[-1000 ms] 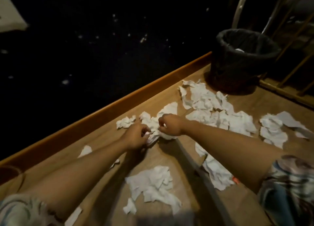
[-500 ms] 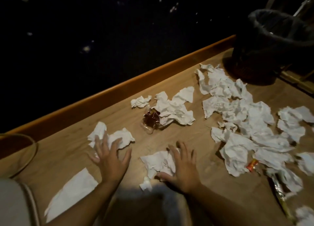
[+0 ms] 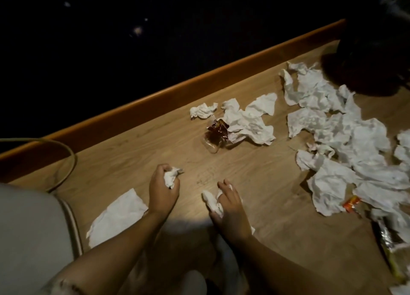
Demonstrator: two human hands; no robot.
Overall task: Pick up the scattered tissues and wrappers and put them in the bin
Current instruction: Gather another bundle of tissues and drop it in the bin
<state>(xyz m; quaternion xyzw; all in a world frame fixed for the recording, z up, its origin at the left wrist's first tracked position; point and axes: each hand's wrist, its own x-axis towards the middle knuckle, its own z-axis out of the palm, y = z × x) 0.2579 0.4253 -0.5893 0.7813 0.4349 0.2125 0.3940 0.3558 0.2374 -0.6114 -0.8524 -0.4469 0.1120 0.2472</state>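
Left hand (image 3: 163,189) clenches a crumpled white tissue wad (image 3: 172,176); right hand (image 3: 230,208) grips another white tissue (image 3: 213,200), both low on the wooden floor (image 3: 255,172). Wads show no clear long axis. Risk: loose ends may slip out during the carry to the dark bin (image 3: 372,57) at 2 o'clock.

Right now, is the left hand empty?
No, the left hand grips a crumpled white tissue in its curled fingers above the wooden floor.
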